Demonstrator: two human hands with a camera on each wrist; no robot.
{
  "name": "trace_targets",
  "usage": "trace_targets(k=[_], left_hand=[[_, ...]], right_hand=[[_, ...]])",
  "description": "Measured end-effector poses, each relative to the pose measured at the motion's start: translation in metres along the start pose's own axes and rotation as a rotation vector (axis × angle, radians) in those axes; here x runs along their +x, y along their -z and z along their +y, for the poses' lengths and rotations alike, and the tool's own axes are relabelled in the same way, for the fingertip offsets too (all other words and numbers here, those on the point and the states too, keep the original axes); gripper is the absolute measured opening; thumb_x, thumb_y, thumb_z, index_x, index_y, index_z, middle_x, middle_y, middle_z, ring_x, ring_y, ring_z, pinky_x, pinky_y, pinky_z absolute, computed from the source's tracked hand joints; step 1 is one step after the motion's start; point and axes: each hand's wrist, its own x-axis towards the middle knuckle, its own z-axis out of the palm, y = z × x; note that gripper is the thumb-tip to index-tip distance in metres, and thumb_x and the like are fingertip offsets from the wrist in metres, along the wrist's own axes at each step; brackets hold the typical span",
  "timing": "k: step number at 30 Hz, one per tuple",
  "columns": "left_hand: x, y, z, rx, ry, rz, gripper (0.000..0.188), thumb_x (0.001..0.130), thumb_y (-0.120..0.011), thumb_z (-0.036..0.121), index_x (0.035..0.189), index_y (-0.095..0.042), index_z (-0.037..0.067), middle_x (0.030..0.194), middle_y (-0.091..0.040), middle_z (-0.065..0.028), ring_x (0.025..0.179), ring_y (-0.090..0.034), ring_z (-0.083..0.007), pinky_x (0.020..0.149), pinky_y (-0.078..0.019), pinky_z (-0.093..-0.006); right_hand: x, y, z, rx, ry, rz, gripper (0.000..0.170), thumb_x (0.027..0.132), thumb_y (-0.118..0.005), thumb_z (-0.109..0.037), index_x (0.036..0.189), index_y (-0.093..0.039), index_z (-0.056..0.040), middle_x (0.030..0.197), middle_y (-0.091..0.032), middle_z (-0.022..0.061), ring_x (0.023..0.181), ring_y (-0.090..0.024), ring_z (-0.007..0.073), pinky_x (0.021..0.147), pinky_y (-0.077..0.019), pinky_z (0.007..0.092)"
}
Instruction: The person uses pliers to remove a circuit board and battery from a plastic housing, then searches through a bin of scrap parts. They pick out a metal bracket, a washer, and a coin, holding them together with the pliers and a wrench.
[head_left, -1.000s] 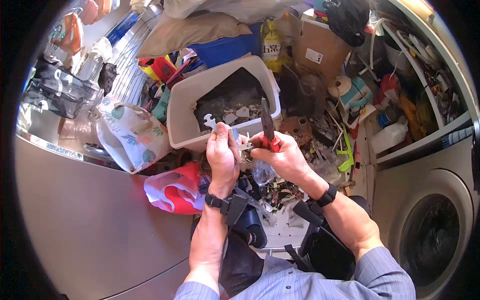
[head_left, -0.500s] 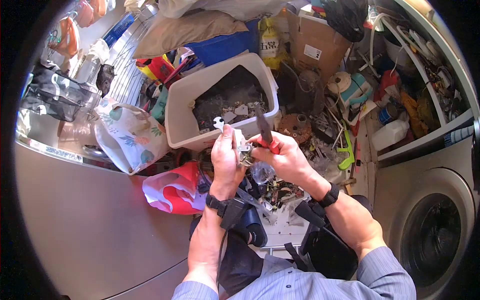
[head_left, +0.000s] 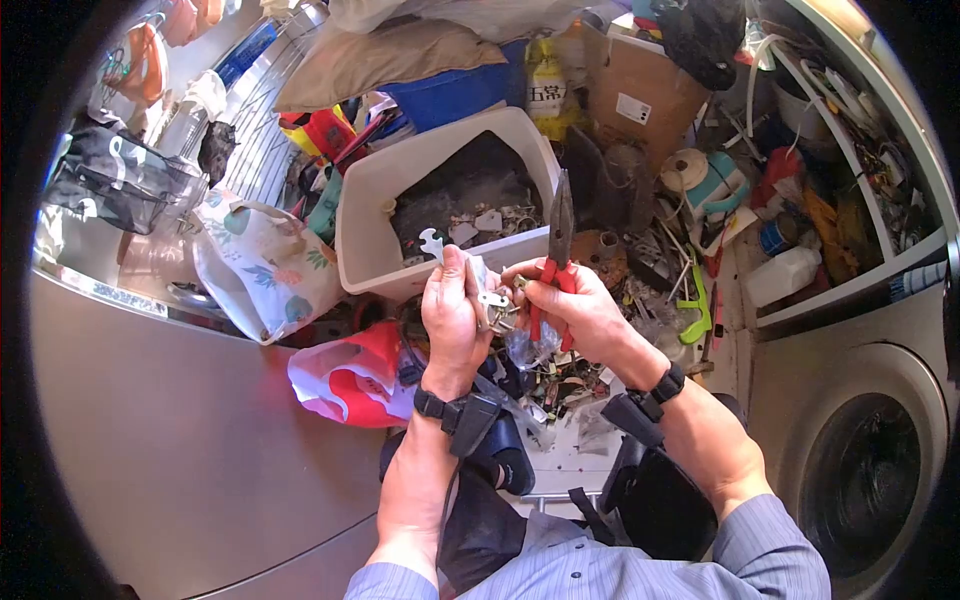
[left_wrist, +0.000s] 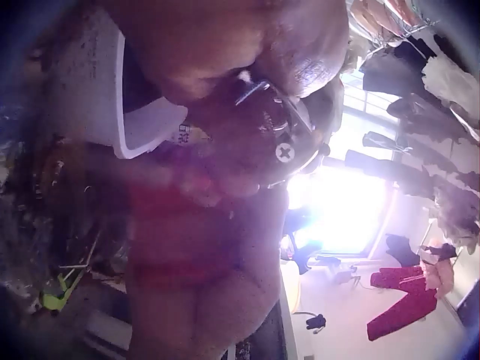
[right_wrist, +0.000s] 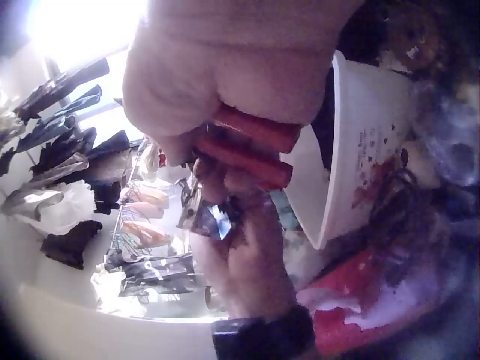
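Note:
In the head view my left hand [head_left: 450,315] grips a small metal fitting [head_left: 493,300] with loose-looking prongs at its lower side. A notched silver plate [head_left: 432,243] sticks up beyond the thumb. A cross-head screw [left_wrist: 285,153] shows on the fitting in the left wrist view. My right hand [head_left: 590,310] holds red-handled pliers [head_left: 561,225], their dark tips upward and away from the fitting. Its thumb and fingertips come right up to the fitting's right side. The right wrist view shows the red handles [right_wrist: 247,161] under the fingers.
Just beyond the hands stands a white bin [head_left: 365,225] with scraps in it. Below lies a heap of small scrap [head_left: 565,385]. A red and white bag [head_left: 350,380] sits left, a washing machine [head_left: 865,470] right. A cardboard box [head_left: 640,95] and green plastic piece [head_left: 693,305] lie farther off.
The pliers have swung from leaning left to nearly upright, tips farther right, and both handles now show. The notched plate has turned slightly in my left hand, which stays in place.

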Motion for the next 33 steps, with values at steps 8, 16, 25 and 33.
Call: trace_targets(k=[8, 16, 25, 33], left_hand=[[-0.003, -0.007, 0.0, 0.11, -0.015, 0.31, 0.036, 0.109, -0.05, 0.041, 0.094, -0.054, 0.008, 0.074, -0.062, -0.0066, 0.06, -0.061, -0.0159, 0.057, -0.0532, -0.0303], [0.003, 0.009, -0.017, 0.278, -0.097, 0.391, 0.033, 0.109, -0.053, 0.038, 0.09, -0.052, 0.01, 0.07, -0.052, 0.0017, 0.055, -0.05, -0.0085, 0.05, -0.0435, -0.0269], [-0.004, -0.008, 0.001, 0.051, 0.11, 0.289, 0.038, 0.11, -0.048, 0.036, 0.08, -0.052, 0.013, 0.062, -0.047, 0.0038, 0.047, -0.043, -0.0087, 0.045, -0.0383, -0.0272], [-0.001, 0.008, -0.007, -0.167, 0.238, 0.055, 0.043, 0.111, -0.043, 0.039, 0.078, -0.052, 0.013, 0.064, -0.049, 0.0007, 0.052, -0.05, -0.012, 0.046, -0.0407, -0.0283]], right_hand=[[-0.005, -0.008, 0.009, -0.078, -0.015, 0.106, 0.03, 0.095, -0.071, -0.015, 0.118, -0.06, 0.0007, 0.089, -0.065, 0.0028, 0.075, -0.062, 0.0106, 0.069, -0.0516, 0.0269], [-0.006, -0.013, 0.029, -0.572, 0.189, 0.262, 0.033, 0.088, -0.077, -0.008, 0.118, -0.063, -0.004, 0.088, -0.065, 0.0004, 0.08, -0.059, 0.0077, 0.076, -0.0504, 0.025], [-0.01, -0.013, 0.009, 0.025, -0.045, 0.173, 0.023, 0.098, -0.067, -0.016, 0.115, -0.062, -0.0016, 0.092, -0.07, 0.0059, 0.077, -0.067, 0.011, 0.07, -0.055, 0.0271], [-0.007, -0.011, 0.011, 0.202, -0.102, 0.137, 0.03, 0.098, -0.068, -0.015, 0.121, -0.057, 0.0002, 0.098, -0.068, 0.009, 0.082, -0.07, 0.017, 0.071, -0.0584, 0.0314]])
